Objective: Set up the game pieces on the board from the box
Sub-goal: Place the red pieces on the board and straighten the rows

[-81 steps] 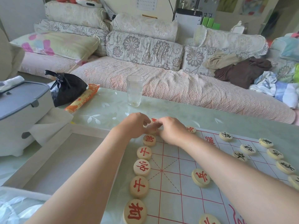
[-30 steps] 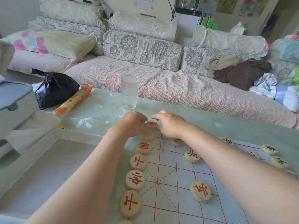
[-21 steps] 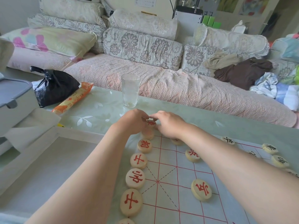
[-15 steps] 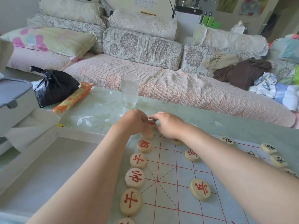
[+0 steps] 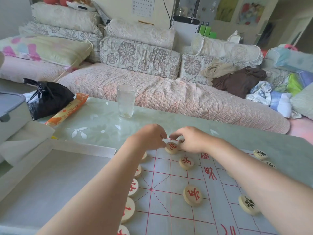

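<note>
Piece [image 5: 171, 147] face up on board [image 5: 160, 204] — left hand [image 5: 149, 137], right hand [image 5: 192, 139] curled at its edges, grip unclear

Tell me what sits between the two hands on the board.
In the head view, one round piece with a red character lies on the board between the left hand and right hand, both close to its edges.

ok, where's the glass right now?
Head view: the glass stands on the table near its far edge, left of centre, beyond the left hand, orange packet to its left.
</note>
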The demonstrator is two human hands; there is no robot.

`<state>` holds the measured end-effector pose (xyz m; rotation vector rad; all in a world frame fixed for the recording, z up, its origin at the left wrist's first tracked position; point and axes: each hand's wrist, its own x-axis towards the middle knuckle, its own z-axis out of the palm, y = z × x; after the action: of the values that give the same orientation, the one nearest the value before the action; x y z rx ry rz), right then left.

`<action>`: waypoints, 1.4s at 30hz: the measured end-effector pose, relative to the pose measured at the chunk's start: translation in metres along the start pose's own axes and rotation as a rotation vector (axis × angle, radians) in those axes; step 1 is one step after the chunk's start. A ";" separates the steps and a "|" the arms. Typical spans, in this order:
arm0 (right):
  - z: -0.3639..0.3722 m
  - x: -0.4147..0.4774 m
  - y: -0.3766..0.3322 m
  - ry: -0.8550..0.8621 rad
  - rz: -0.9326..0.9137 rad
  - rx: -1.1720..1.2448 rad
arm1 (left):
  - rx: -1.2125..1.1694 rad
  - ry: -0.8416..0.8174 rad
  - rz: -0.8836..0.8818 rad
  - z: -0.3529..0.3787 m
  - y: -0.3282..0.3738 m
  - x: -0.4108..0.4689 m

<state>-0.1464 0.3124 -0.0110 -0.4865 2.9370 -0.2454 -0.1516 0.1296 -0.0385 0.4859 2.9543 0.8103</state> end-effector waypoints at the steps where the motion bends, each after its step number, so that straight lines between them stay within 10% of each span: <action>1: 0.003 -0.004 -0.001 -0.007 -0.013 -0.003 | 0.028 -0.022 0.015 0.003 0.005 -0.001; 42: 0.032 -0.075 0.029 0.059 0.123 0.270 | 0.057 -0.146 0.221 0.021 0.041 -0.033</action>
<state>-0.0795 0.3604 -0.0382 -0.2625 2.9123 -0.6382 -0.1060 0.1627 -0.0374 0.8486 2.8295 0.6753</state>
